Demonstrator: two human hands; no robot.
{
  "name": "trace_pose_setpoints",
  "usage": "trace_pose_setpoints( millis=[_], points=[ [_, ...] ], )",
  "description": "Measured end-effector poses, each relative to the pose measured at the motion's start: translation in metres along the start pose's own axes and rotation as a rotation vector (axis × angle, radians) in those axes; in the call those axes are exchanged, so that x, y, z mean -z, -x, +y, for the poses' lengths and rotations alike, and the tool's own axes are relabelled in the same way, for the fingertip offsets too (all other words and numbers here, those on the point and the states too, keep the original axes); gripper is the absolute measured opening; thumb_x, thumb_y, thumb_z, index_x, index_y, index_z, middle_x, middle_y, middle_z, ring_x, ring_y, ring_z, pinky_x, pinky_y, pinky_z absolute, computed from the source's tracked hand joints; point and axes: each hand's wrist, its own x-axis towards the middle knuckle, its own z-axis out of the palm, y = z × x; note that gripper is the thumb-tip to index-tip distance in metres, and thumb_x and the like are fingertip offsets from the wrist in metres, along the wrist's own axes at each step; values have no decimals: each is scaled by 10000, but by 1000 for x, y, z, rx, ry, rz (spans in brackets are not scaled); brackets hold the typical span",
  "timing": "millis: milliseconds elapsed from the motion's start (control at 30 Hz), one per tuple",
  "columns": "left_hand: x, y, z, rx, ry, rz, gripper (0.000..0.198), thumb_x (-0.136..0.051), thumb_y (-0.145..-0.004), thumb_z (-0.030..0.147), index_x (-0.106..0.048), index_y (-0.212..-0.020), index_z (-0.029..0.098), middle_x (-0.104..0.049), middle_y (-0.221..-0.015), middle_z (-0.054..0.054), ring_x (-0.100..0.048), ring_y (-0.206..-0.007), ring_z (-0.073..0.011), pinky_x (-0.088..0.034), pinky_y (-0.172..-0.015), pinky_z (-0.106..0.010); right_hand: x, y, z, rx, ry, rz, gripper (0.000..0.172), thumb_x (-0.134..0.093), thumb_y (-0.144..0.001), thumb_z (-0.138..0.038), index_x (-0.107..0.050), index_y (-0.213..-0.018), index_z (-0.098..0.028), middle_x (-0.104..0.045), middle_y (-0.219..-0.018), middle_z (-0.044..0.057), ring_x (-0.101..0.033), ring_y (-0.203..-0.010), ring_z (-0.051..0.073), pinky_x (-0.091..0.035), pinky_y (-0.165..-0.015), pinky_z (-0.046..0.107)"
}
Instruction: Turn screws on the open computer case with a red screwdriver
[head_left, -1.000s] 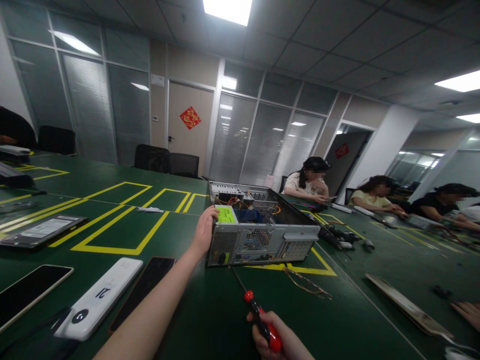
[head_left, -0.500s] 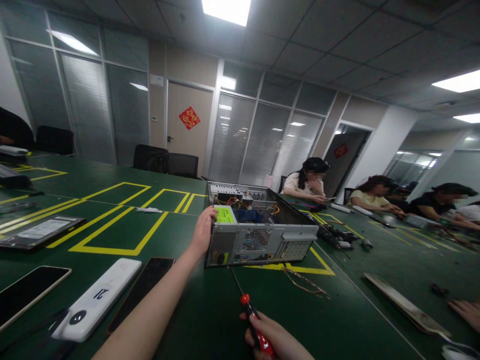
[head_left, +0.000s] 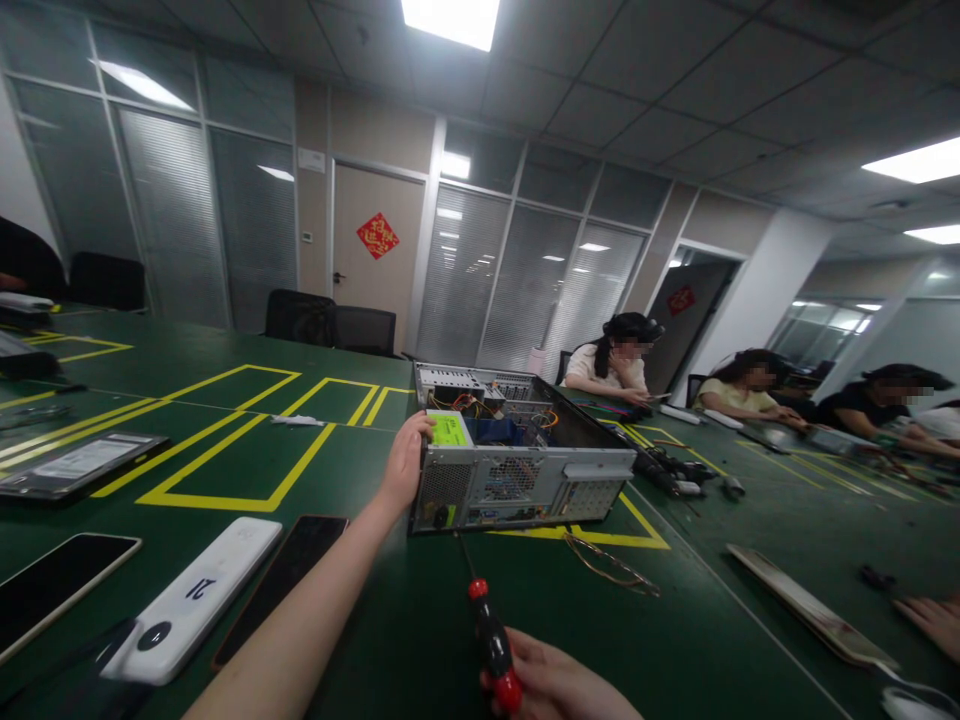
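Toward the near left part of the green surface (head_left: 367, 610), a labelled flat metal drive (head_left: 82, 465) lies outside the case, though whether it belongs to it I cannot tell; nearer the surface's near edge (itself out of view) lie a pale-rimmed phone (head_left: 64, 590), a white device (head_left: 202, 590) marked 21 and a dark phone (head_left: 289, 575); just right of these, the left hand (head_left: 405, 465) grasps the upper left corner of the computer case (head_left: 555, 485), fingers hooked over its rim beside a green-labelled metal box (head_left: 446, 430); the case sits around the middle of the surface, between near and far edges, its rear panel facing the near edge.

Its top is already open, the wiring bare; the green-labelled box sits inside, so its removal, if wanted, is not done; the right hand (head_left: 544, 675), toward the near edge, grasps the handle of a red and black screwdriver (head_left: 491, 635), whose tip points at the rear panel's lower left edge, contact unclear; I judge the screw work unfinished, and how many screws remain cannot be told; right of the screwdriver, thin-framed glasses (head_left: 611, 568) lie apart from both hands.
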Motion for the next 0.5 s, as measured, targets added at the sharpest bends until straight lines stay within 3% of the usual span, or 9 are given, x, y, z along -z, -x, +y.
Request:
trace_pose_setpoints(
  millis=[100,167,233,333,400,500],
  points=[
    [-1,0,0,-3,7,11,419,-236,-940,471,-532,-848,190,-605,-1069,-97,-491,-1190,-221,-341,-1074,-426,1,-6,5,-15,-97,196,316,-751,-700,-292,-651,-916,-85,-674,-697,50,-638,-621,128,-446,-570,207],
    [-1,-1,-1,-5,10,9,417,-238,-940,470,-532,-847,190,-606,-1064,-94,-495,-1182,-220,-339,-1074,-425,3,-8,6,-31,-129,256,232,-745,-704,-295,-655,-804,-106,-686,-723,62,-637,-620,121,-445,-541,181],
    [0,0,-1,-6,8,1,410,-236,-944,458,-531,-850,190,-603,-1071,-93,-489,-1189,-217,-338,-1076,-423,5,-9,6,-31,-123,229,215,-736,-719,-291,-656,-822,-120,-699,-765,72,-579,-513,62,-373,-445,127],
    [0,0,-3,-10,0,-6,402,-231,-948,445,-531,-859,192,-599,-1082,-93,-483,-1201,-215,-334,-1082,-423,8,-7,5,-25,-108,114,334,-739,-718,-324,-644,-983,-146,-697,-736,51,-449,-380,4,-248,-361,102],
    [0,1,-3,-13,-5,-6,402,-230,-949,443,-532,-864,192,-601,-1081,-93,-482,-1204,-216,-334,-1082,-425,6,-5,5,-33,-116,46,431,-747,-699,-366,-620,-1055,-160,-713,-797,76,-549,-465,51,-356,-435,130],
    [0,0,-3,-17,-7,-1,403,-229,-949,442,-533,-870,191,-605,-1076,-94,-484,-1205,-217,-342,-1077,-428,-1,-2,4,-20,-83,-56,546,-739,-694,-293,-540,-1189,-177,-708,-989,144,-670,-748,158,-476,-726,258]
  ],
)
